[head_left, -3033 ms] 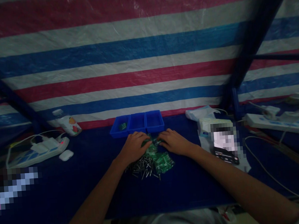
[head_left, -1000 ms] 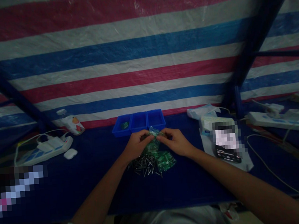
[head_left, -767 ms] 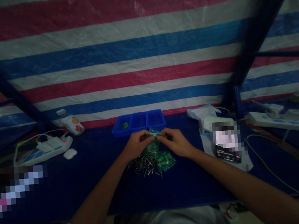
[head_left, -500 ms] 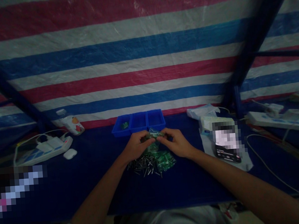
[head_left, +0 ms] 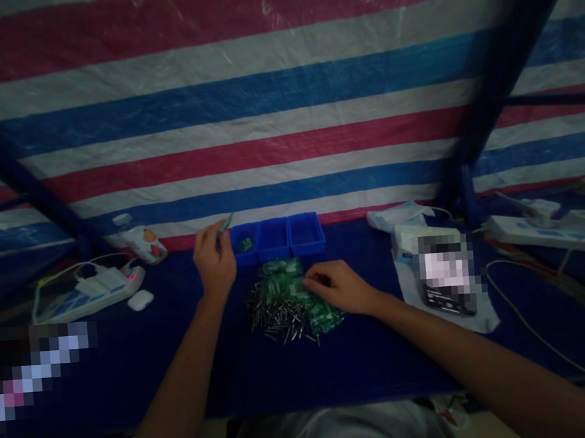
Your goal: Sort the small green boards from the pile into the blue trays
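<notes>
A: Hands first — what is held, and where?

B: A small green piece (head_left: 226,223) is pinched between the fingertips of the left hand (head_left: 214,259), which is raised just left of the row of three blue trays (head_left: 277,237). The piece is tilted, its long axis running up and to the right, toward the left tray, where another green part (head_left: 245,244) is seen lying.

A: And the right hand?

B: The right hand (head_left: 338,286) is rested low on the table (head_left: 132,363), fingers curled together at the right edge of the pile of green parts (head_left: 290,286). Whether anything is pinched there cannot be told.

A: Which hand is nearer the trays?

B: The left one; the left tray lies just to its right. Metal pins (head_left: 279,315) are heaped on the near side of the pile, between the two forearms.
</notes>
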Available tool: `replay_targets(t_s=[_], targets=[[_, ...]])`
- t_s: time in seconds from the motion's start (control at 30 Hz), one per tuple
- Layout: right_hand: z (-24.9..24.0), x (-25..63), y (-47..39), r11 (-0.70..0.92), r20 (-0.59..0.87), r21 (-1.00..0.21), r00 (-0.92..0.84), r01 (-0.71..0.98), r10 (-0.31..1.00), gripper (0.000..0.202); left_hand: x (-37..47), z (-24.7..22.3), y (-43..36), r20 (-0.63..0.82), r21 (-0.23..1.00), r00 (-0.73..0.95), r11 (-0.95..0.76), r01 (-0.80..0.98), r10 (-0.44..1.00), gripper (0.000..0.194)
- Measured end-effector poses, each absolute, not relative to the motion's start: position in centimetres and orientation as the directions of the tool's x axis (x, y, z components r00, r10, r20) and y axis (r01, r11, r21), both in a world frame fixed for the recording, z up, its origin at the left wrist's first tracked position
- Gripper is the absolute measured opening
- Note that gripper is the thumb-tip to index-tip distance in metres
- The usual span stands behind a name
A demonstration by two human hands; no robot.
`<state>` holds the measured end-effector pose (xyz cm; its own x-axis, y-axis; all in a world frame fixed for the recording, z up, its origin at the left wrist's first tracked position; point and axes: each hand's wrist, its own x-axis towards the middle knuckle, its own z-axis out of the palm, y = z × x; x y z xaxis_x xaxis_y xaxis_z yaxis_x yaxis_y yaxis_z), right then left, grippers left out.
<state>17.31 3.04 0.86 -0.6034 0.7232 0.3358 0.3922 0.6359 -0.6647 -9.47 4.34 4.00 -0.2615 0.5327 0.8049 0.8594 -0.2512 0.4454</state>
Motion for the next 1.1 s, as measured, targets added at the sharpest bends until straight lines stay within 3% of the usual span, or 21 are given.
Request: replay_targets(t_s=[0.07, 0.17, 0.27, 0.43, 0.67, 1.0, 1.1], targets=[[0.7, 17.3, 3.1, 0.674, 0.332, -0.602, -0.634, 0.427, 0.698, 0.024, -10.5, 3.5, 4.8, 0.750, 0.370, -0.203, -0.144, 0.918, 0.630, 0.038], [0.4, 17.5, 3.1, 0.743, 0.342, -0.488, -0.682, 0.458, 0.646, 0.021, -11.3, 2.2, 5.3, 0.507, 0.251, -0.160, 0.033, 0.967, 0.847, 0.043], [0.2, 17.6, 2.9, 0.786, 0.351, -0.406, -0.714, 0.466, 0.605, 0.025, -11.5, 1.3, 5.7, 0.404, 0.210, -0.167, 0.086, 0.974, 0.899, 0.050], [-0.3, 17.8, 3.0, 0.804, 0.286, -0.354, -0.763, 0.478, 0.579, 0.046, -10.9, 1.3, 5.5, 0.432, 0.212, -0.120, 0.028, 0.977, 0.894, 0.049], [-0.1, 17.6, 3.2, 0.771, 0.276, -0.416, -0.742, 0.481, 0.611, 0.038, -8.6, 1.8, 5.2, 0.612, 0.238, 0.013, -0.201, 0.950, 0.791, 0.032], [-0.6, 17.6, 3.7, 0.751, 0.357, -0.499, -0.687, 0.432, 0.632, 0.026, -7.3, 2.2, 4.6, 0.683, 0.248, 0.212, -0.495, 0.833, 0.699, 0.021], [-0.5, 17.5, 3.9, 0.727, 0.409, -0.576, -0.638, 0.375, 0.653, 0.023, -7.2, 2.4, 4.3, 0.689, 0.251, 0.246, -0.543, 0.802, 0.682, 0.021]])
